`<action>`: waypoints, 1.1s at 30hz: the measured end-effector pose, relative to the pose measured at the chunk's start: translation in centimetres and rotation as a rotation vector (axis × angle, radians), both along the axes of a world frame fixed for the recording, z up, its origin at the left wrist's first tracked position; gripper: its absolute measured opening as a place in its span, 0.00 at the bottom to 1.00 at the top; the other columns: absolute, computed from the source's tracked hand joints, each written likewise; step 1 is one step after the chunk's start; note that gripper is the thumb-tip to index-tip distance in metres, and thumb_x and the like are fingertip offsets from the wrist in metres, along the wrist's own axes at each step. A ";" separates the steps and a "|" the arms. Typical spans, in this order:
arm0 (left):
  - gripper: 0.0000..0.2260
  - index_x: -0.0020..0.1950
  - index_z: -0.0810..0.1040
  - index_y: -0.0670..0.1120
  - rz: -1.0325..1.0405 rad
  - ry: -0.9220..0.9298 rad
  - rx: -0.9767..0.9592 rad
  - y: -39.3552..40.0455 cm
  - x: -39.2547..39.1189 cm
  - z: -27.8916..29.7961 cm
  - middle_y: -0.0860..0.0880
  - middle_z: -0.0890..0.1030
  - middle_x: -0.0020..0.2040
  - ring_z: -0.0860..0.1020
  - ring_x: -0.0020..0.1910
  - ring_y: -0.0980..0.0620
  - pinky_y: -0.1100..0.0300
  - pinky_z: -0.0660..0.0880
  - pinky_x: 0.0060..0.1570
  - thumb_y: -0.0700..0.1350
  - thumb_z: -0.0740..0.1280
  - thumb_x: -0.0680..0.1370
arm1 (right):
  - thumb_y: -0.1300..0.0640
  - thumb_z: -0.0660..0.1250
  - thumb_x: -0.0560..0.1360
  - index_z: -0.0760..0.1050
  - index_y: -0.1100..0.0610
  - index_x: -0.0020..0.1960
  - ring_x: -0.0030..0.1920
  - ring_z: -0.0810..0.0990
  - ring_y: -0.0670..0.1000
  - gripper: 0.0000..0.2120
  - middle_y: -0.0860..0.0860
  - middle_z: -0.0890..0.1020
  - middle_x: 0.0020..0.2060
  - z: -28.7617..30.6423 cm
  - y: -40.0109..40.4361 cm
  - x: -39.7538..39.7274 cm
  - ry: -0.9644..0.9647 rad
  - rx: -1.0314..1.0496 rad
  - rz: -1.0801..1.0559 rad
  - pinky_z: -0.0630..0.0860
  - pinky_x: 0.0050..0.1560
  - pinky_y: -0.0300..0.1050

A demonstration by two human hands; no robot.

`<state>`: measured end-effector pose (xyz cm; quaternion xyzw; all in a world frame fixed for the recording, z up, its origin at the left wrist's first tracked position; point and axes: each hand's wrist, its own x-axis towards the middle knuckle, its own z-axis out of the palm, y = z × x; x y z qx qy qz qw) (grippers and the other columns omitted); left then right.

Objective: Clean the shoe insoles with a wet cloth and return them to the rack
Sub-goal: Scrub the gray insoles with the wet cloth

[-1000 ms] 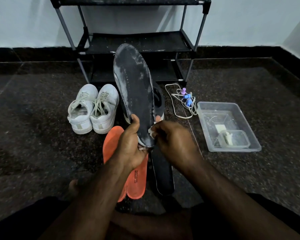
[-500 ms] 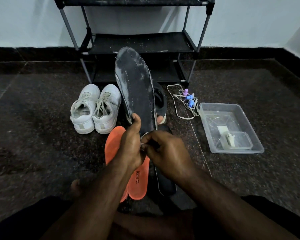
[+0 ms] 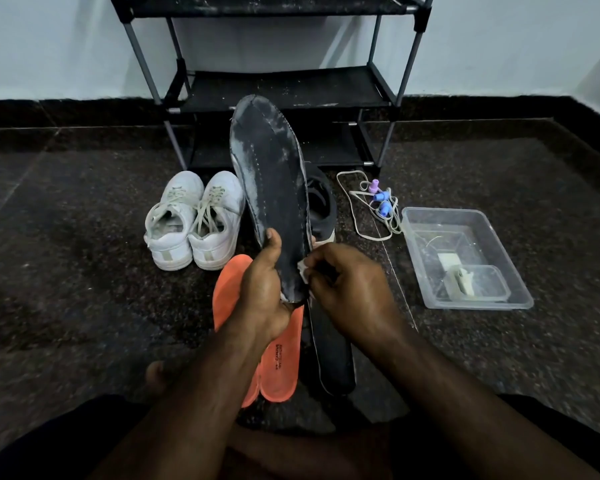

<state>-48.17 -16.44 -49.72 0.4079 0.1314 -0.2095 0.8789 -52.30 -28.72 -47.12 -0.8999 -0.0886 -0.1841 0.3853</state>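
A dark grey insole (image 3: 274,188), streaked with white dust, stands upright in front of me. My left hand (image 3: 262,292) grips its heel end, thumb across the front face. My right hand (image 3: 350,289) pinches a small white cloth (image 3: 303,271) against the insole's right edge near the heel. On the floor under my hands lie two orange insoles (image 3: 278,365) and another dark insole (image 3: 333,355). The black shoe rack (image 3: 284,88) stands against the wall behind.
A pair of white sneakers (image 3: 194,220) sits left of the held insole, and a black shoe (image 3: 321,206) shows behind it. Loose laces with blue and purple clips (image 3: 378,202) lie to the right. A clear plastic tub (image 3: 465,258) stands further right.
My right hand with the cloth slid down to the heel of the insole and has come back up a little along its right edge. The left hand keeps its grip.
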 end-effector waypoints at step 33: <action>0.25 0.60 0.81 0.42 0.166 0.005 0.245 -0.7 -0.1 -0.6 0.44 0.86 0.47 0.83 0.38 0.49 0.58 0.76 0.37 0.61 0.57 0.83 | 0.65 0.68 0.69 0.79 0.56 0.43 0.42 0.79 0.50 0.06 0.49 0.81 0.38 0.0 0.5 -0.3 -0.008 -0.057 0.034 0.74 0.44 0.45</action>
